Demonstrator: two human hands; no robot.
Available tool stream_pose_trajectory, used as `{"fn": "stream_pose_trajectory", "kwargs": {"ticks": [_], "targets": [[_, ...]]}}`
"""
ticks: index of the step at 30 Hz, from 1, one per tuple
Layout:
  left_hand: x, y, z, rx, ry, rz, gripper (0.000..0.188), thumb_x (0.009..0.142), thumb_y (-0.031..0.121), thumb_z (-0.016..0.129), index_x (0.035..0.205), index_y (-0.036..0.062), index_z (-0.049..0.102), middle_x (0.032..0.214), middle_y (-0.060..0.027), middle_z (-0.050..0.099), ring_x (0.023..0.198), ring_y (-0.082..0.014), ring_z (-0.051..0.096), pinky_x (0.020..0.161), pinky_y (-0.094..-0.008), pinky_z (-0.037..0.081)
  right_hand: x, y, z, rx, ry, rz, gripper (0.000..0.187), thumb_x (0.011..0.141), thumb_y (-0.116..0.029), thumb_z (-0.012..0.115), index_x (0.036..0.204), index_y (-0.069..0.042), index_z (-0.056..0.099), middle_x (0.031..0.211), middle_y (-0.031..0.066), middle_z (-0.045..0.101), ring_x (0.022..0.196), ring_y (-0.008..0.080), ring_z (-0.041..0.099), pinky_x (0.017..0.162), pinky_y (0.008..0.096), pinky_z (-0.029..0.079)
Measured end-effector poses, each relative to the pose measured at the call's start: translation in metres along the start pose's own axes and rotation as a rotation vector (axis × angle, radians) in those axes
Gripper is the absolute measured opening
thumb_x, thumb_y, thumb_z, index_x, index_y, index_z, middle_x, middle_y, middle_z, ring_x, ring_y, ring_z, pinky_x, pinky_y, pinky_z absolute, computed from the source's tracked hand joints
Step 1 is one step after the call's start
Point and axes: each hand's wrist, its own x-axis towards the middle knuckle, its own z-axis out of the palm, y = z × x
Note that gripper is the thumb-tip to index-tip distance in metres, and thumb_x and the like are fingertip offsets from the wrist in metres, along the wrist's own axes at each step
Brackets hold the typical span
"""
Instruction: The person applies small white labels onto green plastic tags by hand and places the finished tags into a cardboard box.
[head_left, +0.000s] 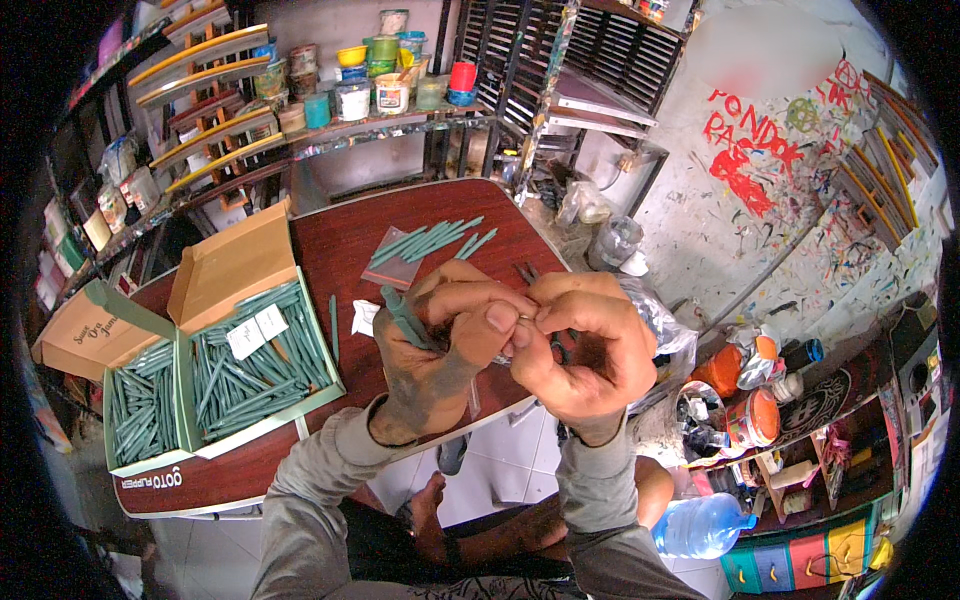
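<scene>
My left hand (445,335) and my right hand (590,345) meet above the table, their fingertips pinched together on something small and thin, mostly hidden by the fingers. A grey-green, pen-like stick (405,318) is also tucked in my left hand, its end sticking out on the left. Several similar sticks (432,240) lie loose beyond my hands, beside a small clear plastic bag (392,272). On the left, two open cardboard boxes, the larger (322,394) and the smaller (110,458), are filled with such sticks. One stick (334,328) lies alone beside the larger box.
The dark red table (340,225) has a rounded light edge. A crumpled white paper (365,317) lies left of my hands. Paint pots (352,100) line the back shelf. At right are orange containers (752,418), a blue water bottle (705,525) and colored drawers (800,562).
</scene>
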Motion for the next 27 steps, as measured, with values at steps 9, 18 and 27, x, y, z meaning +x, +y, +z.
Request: {"fn": "stream_pose_trajectory", "kwargs": {"ticks": [9,18,27], "targets": [[0.012,0.02,-0.011,0.006,-0.159,-0.283,0.016,0.094,0.012,0.068,0.098,-0.0032,0.071,0.084,-0.0093,0.065,0.071,-0.0112,0.062,0.058,-0.0237,0.048,0.002,0.002,0.001,-0.009,0.006,-0.033,0.02,0.07,0.005,0.074,0.084,0.0,0.062,0.078,0.0125,0.066,0.069,0.0222,0.066,0.062,0.0299,0.053],[0.011,0.024,-0.012,0.077,-0.155,-0.266,0.017,0.093,0.013,0.069,0.095,-0.0032,0.072,0.083,-0.0088,0.066,0.068,-0.0099,0.061,0.057,-0.0234,0.047,-0.001,0.0,0.002,-0.006,0.038,-0.006,0.019,0.072,0.005,0.076,0.084,0.0,0.061,0.079,0.0128,0.066,0.068,0.0213,0.065,0.061,0.0301,0.053],[0.001,0.016,0.003,0.074,0.029,-0.077,0.013,0.09,0.012,0.073,0.095,-0.0006,0.074,0.085,-0.0089,0.068,0.066,-0.0068,0.058,0.054,-0.0218,0.042,-0.009,-0.004,0.008,0.069,0.135,0.143,0.021,0.076,0.007,0.075,0.089,0.001,0.06,0.085,0.0143,0.068,0.075,0.0209,0.066,0.064,0.0303,0.053]]}}
